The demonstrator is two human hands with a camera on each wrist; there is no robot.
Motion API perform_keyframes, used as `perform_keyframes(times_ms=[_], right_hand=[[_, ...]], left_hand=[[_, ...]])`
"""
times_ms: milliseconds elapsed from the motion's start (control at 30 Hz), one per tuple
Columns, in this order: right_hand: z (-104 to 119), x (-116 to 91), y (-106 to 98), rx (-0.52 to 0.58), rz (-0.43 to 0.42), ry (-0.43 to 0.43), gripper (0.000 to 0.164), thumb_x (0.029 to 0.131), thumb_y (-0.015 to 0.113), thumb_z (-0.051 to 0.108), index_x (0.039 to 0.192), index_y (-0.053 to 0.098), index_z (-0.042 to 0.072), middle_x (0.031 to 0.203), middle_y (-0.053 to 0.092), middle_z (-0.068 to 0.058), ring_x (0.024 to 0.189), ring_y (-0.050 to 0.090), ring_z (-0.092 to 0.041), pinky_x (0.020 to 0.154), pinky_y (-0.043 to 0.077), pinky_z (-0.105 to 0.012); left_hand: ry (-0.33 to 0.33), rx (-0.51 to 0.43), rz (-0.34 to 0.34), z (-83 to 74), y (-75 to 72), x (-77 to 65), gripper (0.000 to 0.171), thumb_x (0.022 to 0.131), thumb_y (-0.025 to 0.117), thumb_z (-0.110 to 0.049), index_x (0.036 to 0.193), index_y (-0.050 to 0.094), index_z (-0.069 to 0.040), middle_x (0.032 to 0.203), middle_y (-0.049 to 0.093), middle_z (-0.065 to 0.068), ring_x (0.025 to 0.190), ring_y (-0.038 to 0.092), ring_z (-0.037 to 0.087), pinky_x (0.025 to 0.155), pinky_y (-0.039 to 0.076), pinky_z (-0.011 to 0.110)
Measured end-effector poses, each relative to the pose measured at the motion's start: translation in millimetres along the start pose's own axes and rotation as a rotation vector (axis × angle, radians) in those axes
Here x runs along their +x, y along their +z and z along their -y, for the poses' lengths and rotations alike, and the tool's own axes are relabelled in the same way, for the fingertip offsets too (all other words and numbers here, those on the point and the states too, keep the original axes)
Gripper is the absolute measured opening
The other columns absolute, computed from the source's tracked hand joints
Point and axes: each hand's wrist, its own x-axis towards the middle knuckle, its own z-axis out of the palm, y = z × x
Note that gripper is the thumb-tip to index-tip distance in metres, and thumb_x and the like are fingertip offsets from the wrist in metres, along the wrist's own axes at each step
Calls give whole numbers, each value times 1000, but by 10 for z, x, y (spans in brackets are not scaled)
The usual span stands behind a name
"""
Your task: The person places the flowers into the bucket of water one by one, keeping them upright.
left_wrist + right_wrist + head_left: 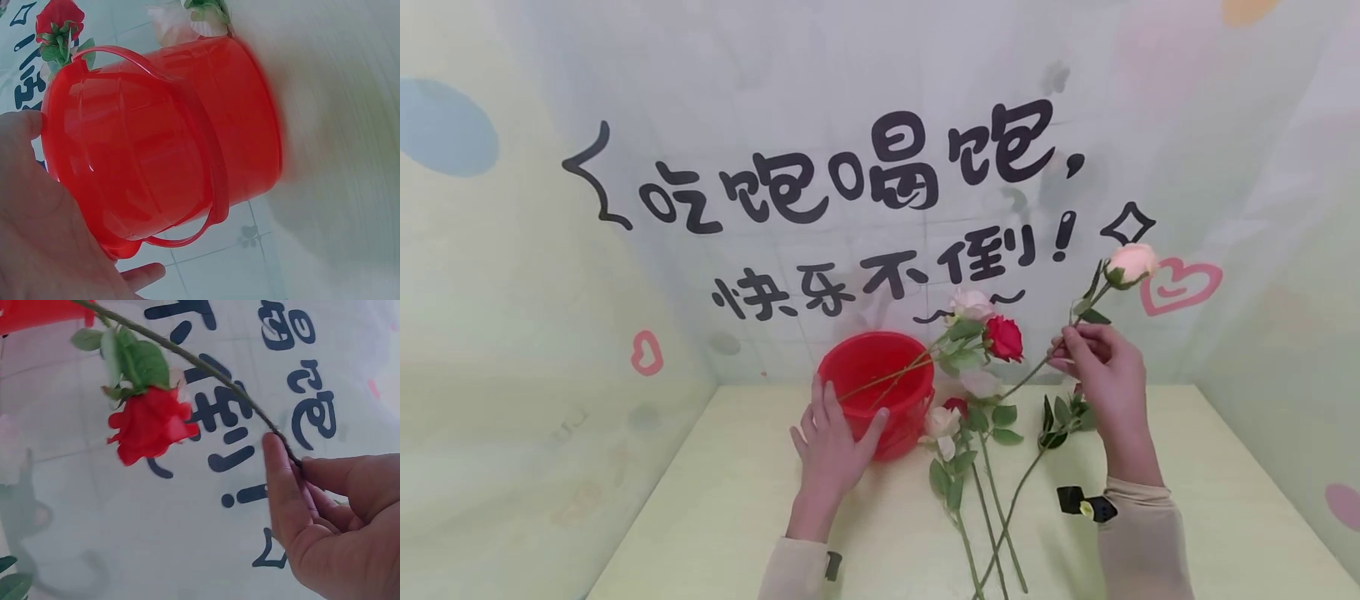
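Note:
My left hand (835, 442) rests against the rim of a red plastic bucket (891, 433), fingers spread along its left side and thumb at the front. Close up in the left wrist view, the bucket (144, 144) has a red handle across its side. Two long stems lie inside it, and a pale pink rose (972, 304) and a red rose (1004, 338) lean out over its right rim. Raised at the right, my right hand (1105, 367) pinches the stem of a light pink rose (1131, 265) between thumb and fingers. That stem (219, 376) slants toward the bucket.
Several roses lie on the pale table (685, 517) right of the bucket, among them a cream rose (942, 423) and a partly hidden red rose (956, 406). Dark green leaves (1054, 423) lie below my right hand. A lettered wall covering (820, 92) stands behind.

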Motion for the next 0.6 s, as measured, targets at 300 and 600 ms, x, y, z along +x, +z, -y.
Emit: perform_keyframes(times_ms=[300,600], right_hand=[[10,155,417,270,-113,-104,23,101,71,9,114,65,-9,96,74,-11,84,75,-18,80,62,-31],[-322,183,897,167,-25,-57,23,105,64,6,117,61,-13,100,73,-16,83,75,-15,83,63,-31]], left_hand=[[-4,-1,27,15,-1,8,111,91,70,-61,168,13,-5,175,8,12,152,28,43,116,23,79],[27,-13,-22,38,40,-11,112,88,75,-58,168,13,-8,172,18,12,139,43,41,101,52,67]])
